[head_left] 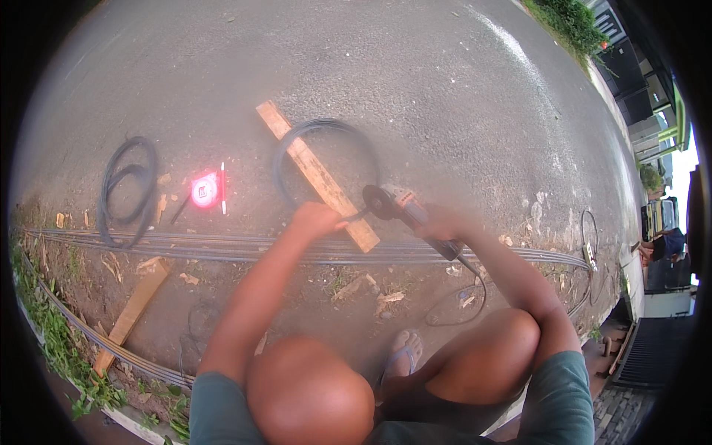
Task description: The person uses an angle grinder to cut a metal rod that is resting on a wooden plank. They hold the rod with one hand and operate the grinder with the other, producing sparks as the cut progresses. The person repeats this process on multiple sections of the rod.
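Note:
My right hand [445, 222] is closed around the body of an angle grinder [410, 210], its dark disc turned to the left. In my left hand [314, 220] is the end part of a coil of dark wire [326, 121], gripped close to the disc. That coil lies in a loop on the road, across a wooden plank [311, 165] set at a slant. The disc is beside the wire near the plank; whether they touch I cannot tell. A power cord [482, 285] trails from the grinder's rear toward my foot.
Long steel rods [222, 248] run across the ground in front of my knees. To the left lie a second wire coil [111, 193], a red tape measure [205, 190] and a white pen-like stick [223, 189]. Another plank [133, 315] rests at lower left. A person [664, 245] is far right.

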`<state>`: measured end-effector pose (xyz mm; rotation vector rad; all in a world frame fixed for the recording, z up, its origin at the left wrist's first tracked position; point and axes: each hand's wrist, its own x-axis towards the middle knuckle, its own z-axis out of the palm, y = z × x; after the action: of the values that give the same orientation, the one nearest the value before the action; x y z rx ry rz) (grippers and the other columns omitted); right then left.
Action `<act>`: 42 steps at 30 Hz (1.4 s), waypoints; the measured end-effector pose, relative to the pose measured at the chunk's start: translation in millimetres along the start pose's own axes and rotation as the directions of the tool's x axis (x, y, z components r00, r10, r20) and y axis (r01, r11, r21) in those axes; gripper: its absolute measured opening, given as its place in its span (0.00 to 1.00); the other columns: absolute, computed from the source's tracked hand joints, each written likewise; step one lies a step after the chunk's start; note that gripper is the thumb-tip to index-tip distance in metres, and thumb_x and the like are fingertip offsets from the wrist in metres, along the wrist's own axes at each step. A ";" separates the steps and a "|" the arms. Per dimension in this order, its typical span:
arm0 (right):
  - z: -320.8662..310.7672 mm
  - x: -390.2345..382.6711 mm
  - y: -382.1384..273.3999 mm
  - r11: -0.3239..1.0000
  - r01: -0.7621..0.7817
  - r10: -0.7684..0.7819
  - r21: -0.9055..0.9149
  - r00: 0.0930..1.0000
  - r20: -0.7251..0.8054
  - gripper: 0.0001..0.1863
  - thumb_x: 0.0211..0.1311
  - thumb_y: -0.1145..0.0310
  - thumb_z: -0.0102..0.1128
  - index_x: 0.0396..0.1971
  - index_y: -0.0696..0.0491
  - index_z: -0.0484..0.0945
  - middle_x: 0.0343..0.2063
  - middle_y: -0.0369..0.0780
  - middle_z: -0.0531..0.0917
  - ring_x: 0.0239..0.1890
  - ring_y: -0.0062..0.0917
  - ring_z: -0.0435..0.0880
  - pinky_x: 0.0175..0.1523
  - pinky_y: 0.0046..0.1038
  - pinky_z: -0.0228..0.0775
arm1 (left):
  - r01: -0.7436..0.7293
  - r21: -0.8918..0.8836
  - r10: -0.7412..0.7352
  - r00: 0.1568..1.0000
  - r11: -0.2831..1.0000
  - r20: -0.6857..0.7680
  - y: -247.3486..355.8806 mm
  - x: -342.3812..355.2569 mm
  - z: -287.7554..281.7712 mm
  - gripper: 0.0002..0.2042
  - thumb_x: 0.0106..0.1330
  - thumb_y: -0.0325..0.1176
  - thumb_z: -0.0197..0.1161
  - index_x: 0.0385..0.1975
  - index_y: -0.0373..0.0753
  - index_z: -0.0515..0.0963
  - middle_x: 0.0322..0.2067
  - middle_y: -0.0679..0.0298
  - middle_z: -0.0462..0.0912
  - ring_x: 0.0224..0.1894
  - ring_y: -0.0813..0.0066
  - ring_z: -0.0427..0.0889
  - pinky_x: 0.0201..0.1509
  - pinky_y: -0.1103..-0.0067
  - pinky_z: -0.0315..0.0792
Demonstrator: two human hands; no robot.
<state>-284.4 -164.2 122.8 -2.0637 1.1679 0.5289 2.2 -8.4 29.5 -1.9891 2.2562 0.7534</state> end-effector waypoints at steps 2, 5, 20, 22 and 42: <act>-3.7 3.0 9.9 1.000 -0.007 0.007 0.013 1.000 -0.009 0.39 0.42 0.52 0.72 0.52 0.64 0.78 0.44 0.55 0.86 0.47 0.45 0.86 0.56 0.38 0.75 | -0.010 0.010 0.010 1.000 1.000 -0.008 3.4 7.5 -5.8 0.27 0.75 0.59 0.50 0.30 0.42 0.85 0.30 0.57 0.88 0.36 0.55 0.88 0.39 0.61 0.79; 2.4 9.0 20.9 0.999 -0.002 0.001 0.045 0.999 0.035 0.40 0.42 0.52 0.72 0.53 0.64 0.78 0.44 0.55 0.86 0.47 0.45 0.86 0.55 0.38 0.76 | -0.010 0.028 0.010 1.000 1.000 -0.003 2.0 4.8 -1.7 0.27 0.75 0.59 0.50 0.31 0.42 0.86 0.30 0.57 0.88 0.36 0.55 0.88 0.40 0.61 0.79; 4.1 9.4 24.9 0.999 0.031 -0.031 0.033 1.000 -0.005 0.38 0.42 0.52 0.72 0.51 0.64 0.78 0.41 0.54 0.86 0.45 0.42 0.86 0.54 0.37 0.76 | 0.010 0.034 -0.012 0.999 0.999 0.037 2.4 5.3 -3.8 0.27 0.76 0.59 0.49 0.31 0.43 0.86 0.33 0.58 0.88 0.39 0.57 0.88 0.43 0.62 0.78; -0.6 5.2 11.3 0.999 0.014 -0.014 0.048 1.000 0.000 0.38 0.42 0.53 0.72 0.51 0.64 0.78 0.41 0.54 0.86 0.45 0.42 0.86 0.54 0.37 0.76 | 0.014 0.033 -0.016 0.999 0.999 0.039 1.5 5.2 -3.8 0.27 0.76 0.59 0.49 0.32 0.43 0.86 0.33 0.58 0.88 0.39 0.57 0.88 0.44 0.62 0.78; -10.5 0.7 -3.0 0.998 -0.043 0.041 0.048 0.999 0.029 0.37 0.43 0.54 0.72 0.52 0.63 0.77 0.42 0.53 0.85 0.45 0.41 0.85 0.53 0.37 0.75 | 0.000 -0.001 0.000 1.000 1.000 -0.014 0.5 6.2 3.2 0.26 0.76 0.59 0.50 0.31 0.44 0.87 0.32 0.59 0.88 0.37 0.57 0.88 0.41 0.62 0.79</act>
<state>-281.4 -171.3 130.5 -1.9885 1.1986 0.5427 -0.2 -12.9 24.7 -2.0011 2.2632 0.7429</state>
